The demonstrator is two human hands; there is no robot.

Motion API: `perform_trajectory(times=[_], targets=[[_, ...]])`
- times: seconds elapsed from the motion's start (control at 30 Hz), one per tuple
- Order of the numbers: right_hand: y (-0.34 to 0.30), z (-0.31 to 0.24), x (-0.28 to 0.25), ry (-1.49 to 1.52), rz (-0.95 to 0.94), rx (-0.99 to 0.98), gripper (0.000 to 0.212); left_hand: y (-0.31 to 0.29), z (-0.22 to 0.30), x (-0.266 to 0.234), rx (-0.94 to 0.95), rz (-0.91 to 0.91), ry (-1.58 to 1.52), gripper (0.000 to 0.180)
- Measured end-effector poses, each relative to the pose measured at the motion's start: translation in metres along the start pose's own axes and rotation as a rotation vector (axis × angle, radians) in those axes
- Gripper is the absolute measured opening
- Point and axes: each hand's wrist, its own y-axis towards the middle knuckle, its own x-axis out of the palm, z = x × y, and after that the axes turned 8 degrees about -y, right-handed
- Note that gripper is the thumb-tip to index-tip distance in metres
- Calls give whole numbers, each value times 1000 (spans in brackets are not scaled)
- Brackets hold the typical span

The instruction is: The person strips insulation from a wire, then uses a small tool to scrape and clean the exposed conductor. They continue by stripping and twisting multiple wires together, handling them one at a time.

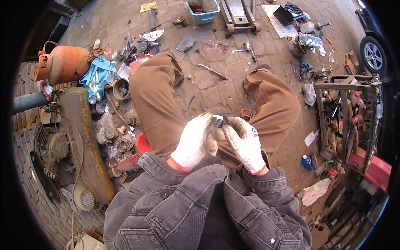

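Nearest the camera is a faded grey-black denim jacket (175, 204) with buttoned flaps, its sleeves reaching forward to two white knit work gloves with red-edged cuffs. Between the gloves, just above the lap and the near ends of the loose brown trousers (156, 93), sits a small blocky black part (217, 120). It looks hard-edged, with a pale, shiny patch on its upper face and a dark section running to the right; its lower side and finer details are hidden by the fingers. The left hand (192, 137) has its fingers and thumb clamped on the part's left side. The right hand (245, 142) is curled, its thumb and fingers bent toward the part's right end; I cannot tell whether they grip it or only touch it. Both gloves' fingertips are stained brown.

Farther off, between the knees, a slender red-and-pale tool (213, 71) lies on the brick paving (210, 89). An orange ring-shaped thing (246, 113) lies just beyond the right hand. To the left stands a bright red bowl (143, 143).
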Motion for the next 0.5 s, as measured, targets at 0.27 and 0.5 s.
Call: perform_trajectory(times=[0.27, 0.5], targets=[[3, -7, 0, 105, -19, -42, 22, 11, -10, -22, 164, -140, 13, 26], [1, -13, -3, -22, -24, -26, 23, 13, -13, -29, 330, -84, 362, 29]])
